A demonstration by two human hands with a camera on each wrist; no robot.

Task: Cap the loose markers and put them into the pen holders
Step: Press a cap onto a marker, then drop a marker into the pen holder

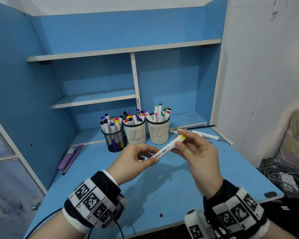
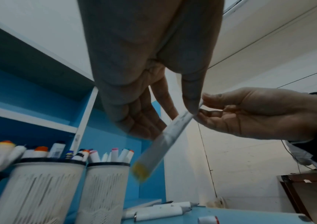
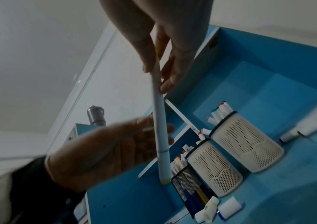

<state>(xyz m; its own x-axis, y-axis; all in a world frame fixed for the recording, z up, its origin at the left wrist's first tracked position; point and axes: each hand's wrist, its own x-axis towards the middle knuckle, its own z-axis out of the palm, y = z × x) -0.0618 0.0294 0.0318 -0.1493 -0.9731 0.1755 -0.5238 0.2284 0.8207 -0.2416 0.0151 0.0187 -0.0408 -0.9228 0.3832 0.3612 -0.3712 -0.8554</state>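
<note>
While your left hand pinches the near end of the marker between thumb and fingers, your right hand pinches the far end just below its yellow cap. You hold the marker in the air above the desk, tilted up toward the right, in front of three holders full of markers. More loose markers lie on the desk to the right of the holders.

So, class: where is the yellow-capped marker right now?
In the head view the yellow-capped marker is held above the desk, left hand and right hand gripping its ends, in front of the pen holders.
</note>
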